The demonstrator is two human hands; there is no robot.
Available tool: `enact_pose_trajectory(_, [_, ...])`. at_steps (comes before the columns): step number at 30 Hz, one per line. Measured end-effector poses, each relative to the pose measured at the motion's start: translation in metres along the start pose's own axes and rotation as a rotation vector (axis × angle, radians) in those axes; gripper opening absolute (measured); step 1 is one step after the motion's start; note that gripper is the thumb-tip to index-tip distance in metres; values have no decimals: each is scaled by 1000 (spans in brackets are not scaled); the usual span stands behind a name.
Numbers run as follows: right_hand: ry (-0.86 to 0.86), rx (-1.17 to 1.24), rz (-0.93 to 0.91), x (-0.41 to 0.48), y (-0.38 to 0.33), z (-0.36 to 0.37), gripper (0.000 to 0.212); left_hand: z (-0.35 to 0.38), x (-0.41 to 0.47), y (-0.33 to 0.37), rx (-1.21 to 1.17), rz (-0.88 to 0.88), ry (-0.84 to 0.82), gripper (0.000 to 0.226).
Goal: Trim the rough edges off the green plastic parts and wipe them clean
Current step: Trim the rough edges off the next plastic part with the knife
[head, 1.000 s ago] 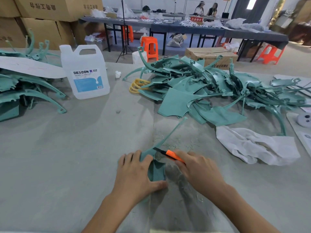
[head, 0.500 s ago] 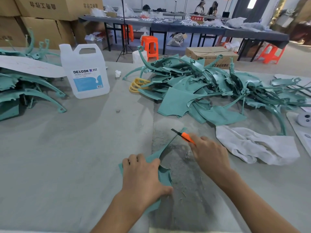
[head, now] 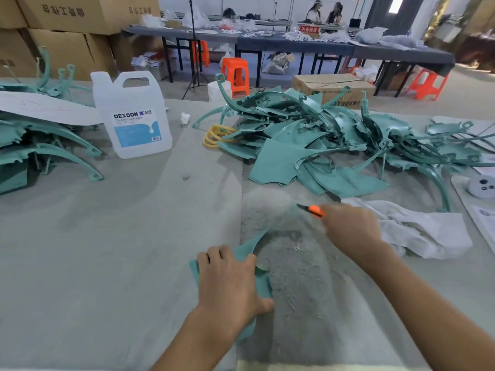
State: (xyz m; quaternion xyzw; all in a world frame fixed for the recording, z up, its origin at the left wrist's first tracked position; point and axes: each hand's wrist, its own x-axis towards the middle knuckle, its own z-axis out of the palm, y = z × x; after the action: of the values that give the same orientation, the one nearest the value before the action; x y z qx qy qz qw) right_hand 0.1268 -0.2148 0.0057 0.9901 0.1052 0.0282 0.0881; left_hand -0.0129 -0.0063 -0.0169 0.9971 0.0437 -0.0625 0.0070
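Note:
A curved green plastic part [head: 250, 247] lies on the grey table near the front edge. My left hand [head: 230, 279] presses down on its wide end, fingers curled over the far edge and thumb on the near side. My right hand [head: 351, 226] grips an orange utility knife [head: 312, 210], blade pointing left and away, held off past the part's thin tip. Green shavings lie scattered on the table between my hands.
A large heap of green parts [head: 321, 140] fills the far right of the table, a smaller stack [head: 40, 145] the far left. A white DEXCON jug [head: 134, 116] stands at the back left. A white cloth [head: 423, 228] lies beside my right hand.
My right hand has run the knife along the part's thin arm, away from me and to the right, and off its tip. My left hand kept pressing the part, which slid slightly toward me.

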Motion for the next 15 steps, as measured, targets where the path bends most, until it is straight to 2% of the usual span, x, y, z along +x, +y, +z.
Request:
enact_pose_trajectory(3, [98,63,26,-11,10,5,27,0,2,-5,-75,-6,-41,75])
enact_pose_trajectory(6, [131,362,-71,-40,-13,9,30,-2,4,-12,-192,-36,-69,77])
enact_pose_trajectory(9, [133,536,-133,-61,-28,9,32,-6,6,-15,-241,-42,-74,75])
enact_pose_trajectory(11, [81,551,-230,-67,-37,9,34,-8,6,-16,-295,-41,-54,67])
enact_pose_trajectory(15, [-30,484,-337,-65,-47,13,32,-13,6,-24,-430,-36,-27,67])
